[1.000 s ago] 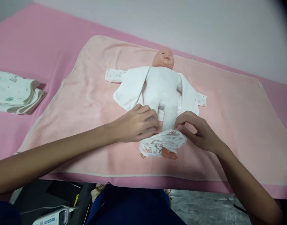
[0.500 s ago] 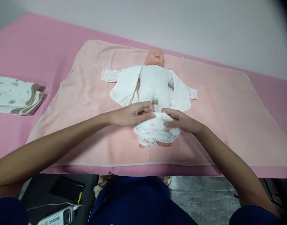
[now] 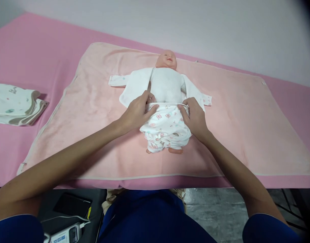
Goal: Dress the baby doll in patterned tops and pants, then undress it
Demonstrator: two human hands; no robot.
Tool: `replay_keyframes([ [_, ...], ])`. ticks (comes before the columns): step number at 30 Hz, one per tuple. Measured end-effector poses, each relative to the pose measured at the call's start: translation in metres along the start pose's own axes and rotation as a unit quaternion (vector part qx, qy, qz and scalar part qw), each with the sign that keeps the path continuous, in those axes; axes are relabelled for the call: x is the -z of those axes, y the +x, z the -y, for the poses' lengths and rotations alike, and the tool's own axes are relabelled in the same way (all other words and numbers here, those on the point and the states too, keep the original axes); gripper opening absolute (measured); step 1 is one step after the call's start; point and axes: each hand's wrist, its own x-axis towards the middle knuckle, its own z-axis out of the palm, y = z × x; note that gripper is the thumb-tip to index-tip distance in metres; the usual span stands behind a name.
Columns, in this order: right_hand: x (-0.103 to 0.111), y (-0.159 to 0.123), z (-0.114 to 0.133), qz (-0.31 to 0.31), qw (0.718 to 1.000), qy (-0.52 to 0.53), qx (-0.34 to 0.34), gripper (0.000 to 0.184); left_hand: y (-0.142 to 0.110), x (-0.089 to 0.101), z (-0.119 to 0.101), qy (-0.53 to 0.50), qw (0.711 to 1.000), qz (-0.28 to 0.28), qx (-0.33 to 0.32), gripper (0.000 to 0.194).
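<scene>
A baby doll (image 3: pixel 166 82) lies on its back, head away from me, its feet poking out of patterned white pants (image 3: pixel 167 125). My left hand (image 3: pixel 139 111) pinches the waistband at its left side, thumb on the outside. At the other side of the waistband, my right hand (image 3: pixel 194 116) grips it the same way. The waistband now crosses the doll's lower belly. Beneath the doll, a white long-sleeved top (image 3: pixel 136 86) is spread open, with its sleeves stretched to both sides.
A peach blanket (image 3: pixel 246 125) lies under the doll on a pink-covered table (image 3: pixel 51 44). At the left sits a folded patterned cloth (image 3: pixel 15 104). Below the table edge, a black phone-like slab (image 3: pixel 72 204) and a white device with a cable (image 3: pixel 67 233) rest on a dark seat.
Both hands have moved up the doll's body, pulling the waistband from the thighs to the lower belly. The hands have also spread farther apart along it.
</scene>
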Motion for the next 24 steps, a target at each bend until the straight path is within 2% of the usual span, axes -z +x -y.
replay_keyframes([
  [4,-0.001,0.023,0.004,-0.012,0.998,-0.057,-0.007,0.049,0.013,0.001,-0.003,0.08,0.996,-0.048,-0.01,0.038],
  [7,-0.002,0.042,0.001,-0.02,0.997,-0.069,0.012,0.058,0.032,0.007,0.001,0.111,0.992,-0.058,-0.001,0.033],
  [10,-0.01,0.06,-0.01,-0.017,1.0,-0.024,0.009,0.063,0.053,0.009,0.014,0.084,0.995,-0.052,0.016,0.021],
  [13,-0.021,0.071,-0.025,0.007,0.993,0.09,-0.071,0.07,0.064,0.001,0.033,-0.002,0.998,-0.049,0.051,0.045],
  [15,-0.031,0.07,-0.031,0.048,0.956,0.245,-0.155,0.072,0.064,-0.009,0.043,-0.124,0.985,-0.048,0.109,0.055],
  [17,-0.04,0.065,-0.033,0.077,0.882,0.413,-0.212,0.065,0.061,-0.019,0.049,-0.279,0.944,-0.041,0.171,0.057],
  [19,-0.047,0.059,-0.032,0.089,0.821,0.516,-0.23,0.058,0.057,-0.025,0.051,-0.398,0.894,-0.018,0.204,0.063],
  [20,-0.049,0.057,-0.032,0.089,0.81,0.533,-0.228,0.056,0.056,-0.027,0.052,-0.431,0.878,-0.006,0.209,0.066],
  [21,-0.05,0.056,-0.032,0.089,0.816,0.528,-0.22,0.055,0.055,-0.026,0.053,-0.445,0.871,-0.001,0.207,0.068],
  [22,-0.048,0.055,-0.033,0.086,0.836,0.502,-0.203,0.055,0.055,-0.025,0.054,-0.44,0.876,-0.005,0.199,0.068],
  [24,-0.042,0.056,-0.036,0.067,0.906,0.394,-0.136,0.057,0.056,-0.019,0.058,-0.372,0.913,-0.044,0.161,0.063],
])
